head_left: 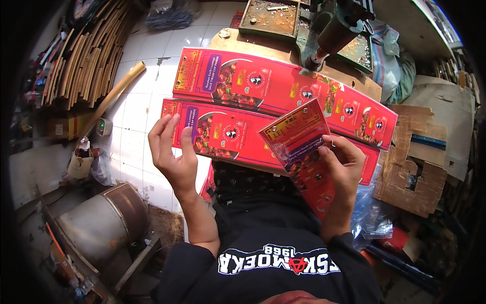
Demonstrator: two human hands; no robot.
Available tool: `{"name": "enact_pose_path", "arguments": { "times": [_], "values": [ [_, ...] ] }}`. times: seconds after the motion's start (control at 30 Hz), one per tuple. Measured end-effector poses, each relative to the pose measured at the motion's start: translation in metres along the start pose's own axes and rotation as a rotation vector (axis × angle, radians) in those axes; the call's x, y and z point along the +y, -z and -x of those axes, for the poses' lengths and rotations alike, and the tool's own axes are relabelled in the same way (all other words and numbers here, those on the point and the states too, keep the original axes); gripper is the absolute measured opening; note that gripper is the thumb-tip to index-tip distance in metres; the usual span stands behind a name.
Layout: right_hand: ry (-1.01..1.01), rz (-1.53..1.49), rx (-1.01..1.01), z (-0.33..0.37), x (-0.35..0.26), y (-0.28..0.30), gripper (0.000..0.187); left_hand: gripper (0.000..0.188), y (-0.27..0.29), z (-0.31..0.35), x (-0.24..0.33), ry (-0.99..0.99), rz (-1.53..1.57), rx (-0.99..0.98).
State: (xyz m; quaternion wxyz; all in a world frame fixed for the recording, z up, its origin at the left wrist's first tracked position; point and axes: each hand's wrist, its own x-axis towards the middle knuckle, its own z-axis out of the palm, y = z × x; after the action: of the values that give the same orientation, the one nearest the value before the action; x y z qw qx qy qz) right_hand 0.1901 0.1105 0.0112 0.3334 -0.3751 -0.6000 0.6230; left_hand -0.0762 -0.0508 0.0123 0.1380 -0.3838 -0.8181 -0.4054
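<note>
Two long red printed cardboard strips lie side by side on the wooden table (354, 76): the far strip (283, 91) reaches right up to the green press machine (329, 30), the near strip (223, 134) lies on the side away from the press. One shorter red printed sheet (298, 147) is held tilted above the near strip, further from the press. The right hand (344, 164) pinches this sheet at its right edge, thumb on top. The left hand (172, 152) is raised, empty, palm open, fingers spread upward, in front of the near strip's left end.
</note>
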Motion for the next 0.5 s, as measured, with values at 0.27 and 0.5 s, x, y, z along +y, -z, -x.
{"name": "enact_pose_path", "arguments": {
  "times": [0.27,0.5],
  "values": [
    [0.004,0.025,0.016,0.002,-0.002,0.000,0.023,0.019,-0.046,0.005,0.017,-0.093,0.020,-0.315],
    [0.001,0.027,0.030,0.002,0.003,-0.001,0.023,0.015,-0.051,0.003,0.014,-0.136,0.024,-0.317]
  ]
}}
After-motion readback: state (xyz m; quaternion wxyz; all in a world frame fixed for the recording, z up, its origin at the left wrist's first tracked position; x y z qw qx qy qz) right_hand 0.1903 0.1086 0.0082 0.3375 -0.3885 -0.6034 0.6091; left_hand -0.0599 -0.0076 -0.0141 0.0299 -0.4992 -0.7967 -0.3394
